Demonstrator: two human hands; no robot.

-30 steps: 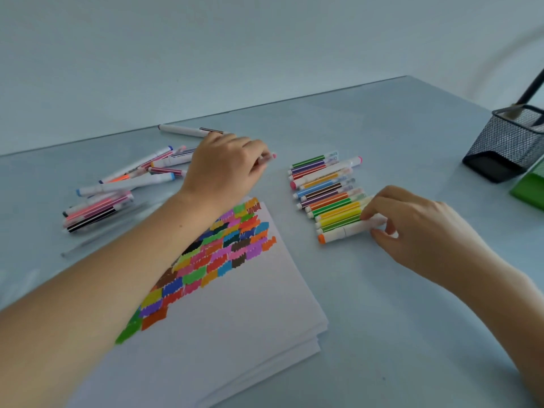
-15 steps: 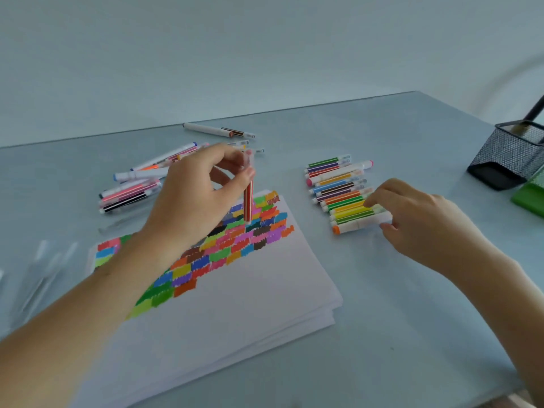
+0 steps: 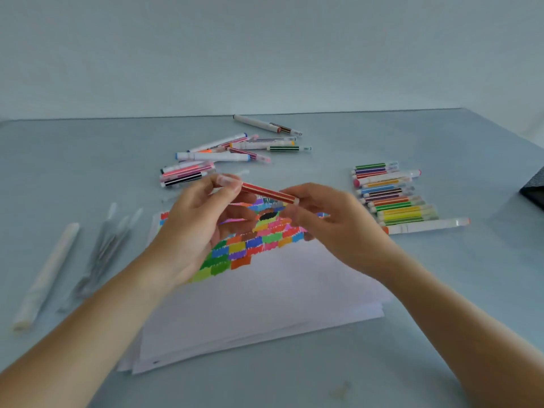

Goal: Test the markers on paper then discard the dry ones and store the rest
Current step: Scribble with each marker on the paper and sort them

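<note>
Nearest the camera lay a stack of white paper (image 3: 265, 304) on the grey table (image 3: 412, 363), its far part covered with small patches of many colours. Above that coloured part both hands held one red-striped marker (image 3: 269, 193) in the air. The left hand (image 3: 203, 228) had thumb and fingertips pinched on the marker's clear left end, the other fingers loosely curled. The right hand (image 3: 332, 225) gripped the right end between thumb and forefinger, the rest of the hand half closed. The marker's long axis ran nearly level from left to right, the left end a little farther off and higher, the right end dipping slightly toward the person. Whether the cap had come off could not be told.

To the left of the paper lay a white tube (image 3: 44, 278) and some blurred clear pieces (image 3: 109, 248). To the right, just beside the paper, a tidy row of markers (image 3: 391, 198) lay side by side, each pointing left to right. Farther back, beyond the hands, a loose heap of markers (image 3: 229, 154) lay at mixed angles, and one lone marker (image 3: 266, 124) rested near the table's far edge. A dark object (image 3: 534, 189) showed at the right border.
</note>
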